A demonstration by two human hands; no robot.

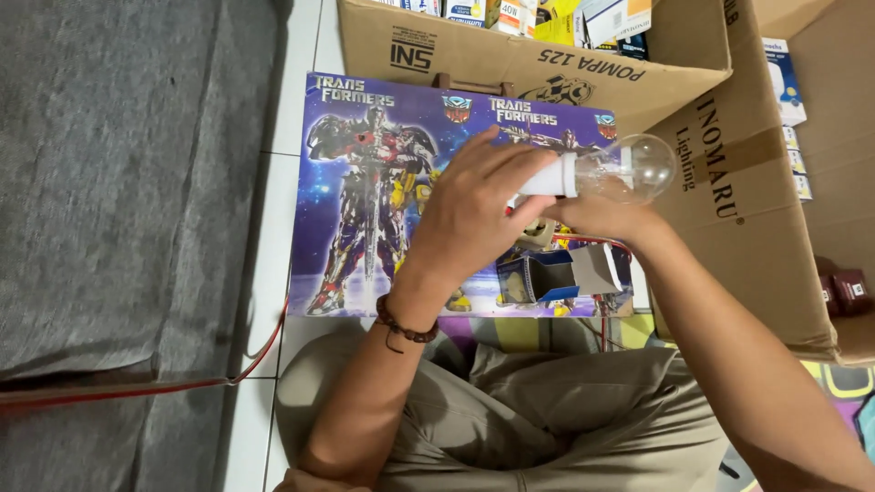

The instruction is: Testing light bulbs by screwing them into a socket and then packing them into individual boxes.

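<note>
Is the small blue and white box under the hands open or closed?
Open: the small box lies on its side on the picture board, end flaps spread, dark inside showing.

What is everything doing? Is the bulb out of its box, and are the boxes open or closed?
Light bulb: out of its box, lying sideways, held by both hands.
Left hand: gripping the bulb's white base.
Right hand: under the bulb's glass.
Small bulb box: open, empty, lying on its side.
Big cardboard box: open, packs inside.
Red wire: loose on the floor.
</note>
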